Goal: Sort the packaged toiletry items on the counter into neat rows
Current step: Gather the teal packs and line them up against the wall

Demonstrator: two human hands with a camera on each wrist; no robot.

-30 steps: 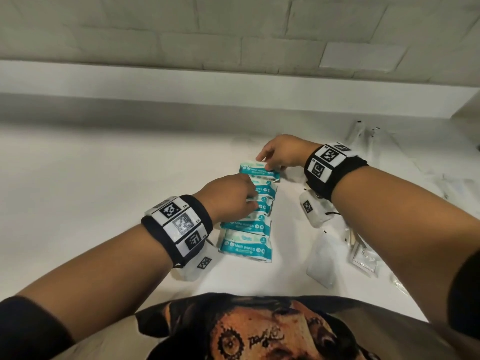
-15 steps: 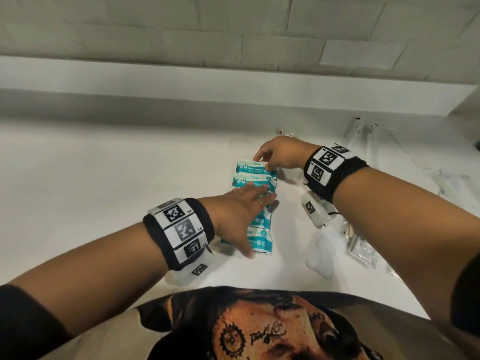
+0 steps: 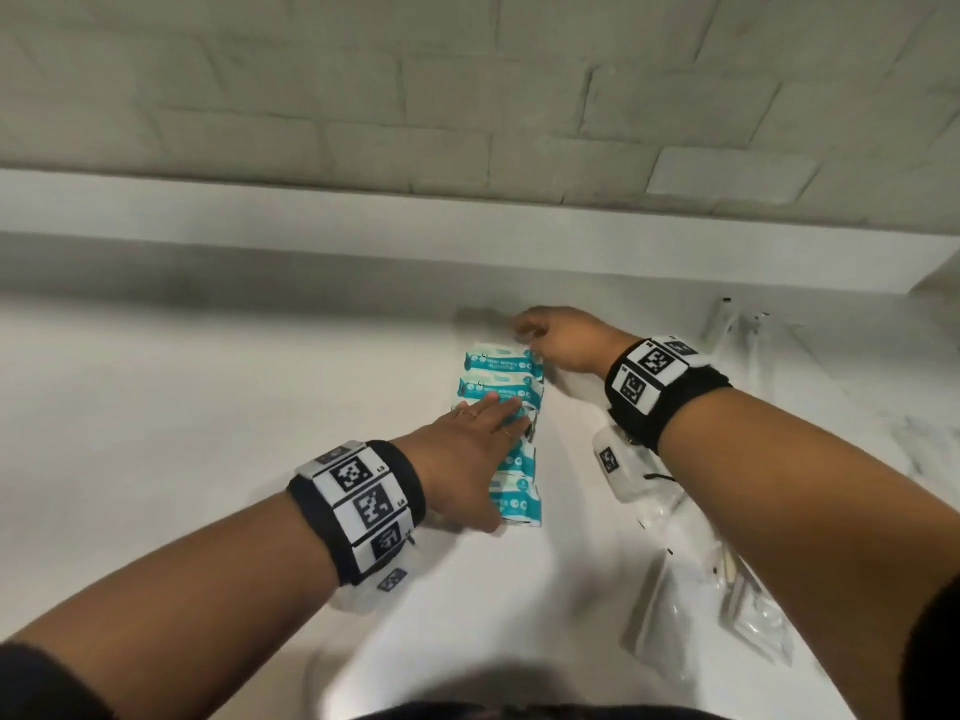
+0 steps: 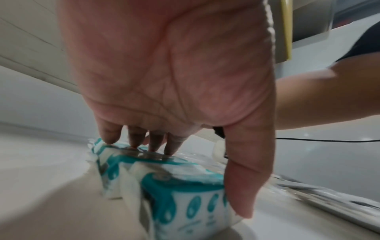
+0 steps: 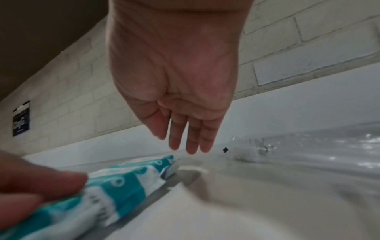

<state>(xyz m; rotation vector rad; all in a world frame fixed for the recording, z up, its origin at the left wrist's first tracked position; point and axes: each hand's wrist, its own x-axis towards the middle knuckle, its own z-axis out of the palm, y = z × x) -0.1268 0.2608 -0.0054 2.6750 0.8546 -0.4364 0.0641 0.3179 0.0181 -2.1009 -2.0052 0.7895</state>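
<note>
Several teal-and-white wipe packs (image 3: 501, 379) lie in one overlapping column on the white counter (image 3: 208, 407). My left hand (image 3: 467, 454) lies flat over the middle of the column, its straight fingers (image 4: 154, 142) pressing the top of the wipe packs (image 4: 185, 191) and the thumb along the near pack's right end. My right hand (image 3: 561, 340) hovers at the far right end of the column, fingers (image 5: 191, 139) straight and relaxed, just above and beyond the farthest wipe pack (image 5: 131, 177), holding nothing.
Clear plastic-wrapped items (image 3: 706, 605) lie on the counter under my right forearm, and more clear packets (image 3: 737, 330) stand by the back ledge at the right. A brick wall (image 3: 467, 96) rises behind the ledge. Bare counter stretches to the left.
My left hand opened from a curled grip and spread flat over the pack column. My right hand let go of the farthest pack and lifted slightly beyond it. The column looks tighter.
</note>
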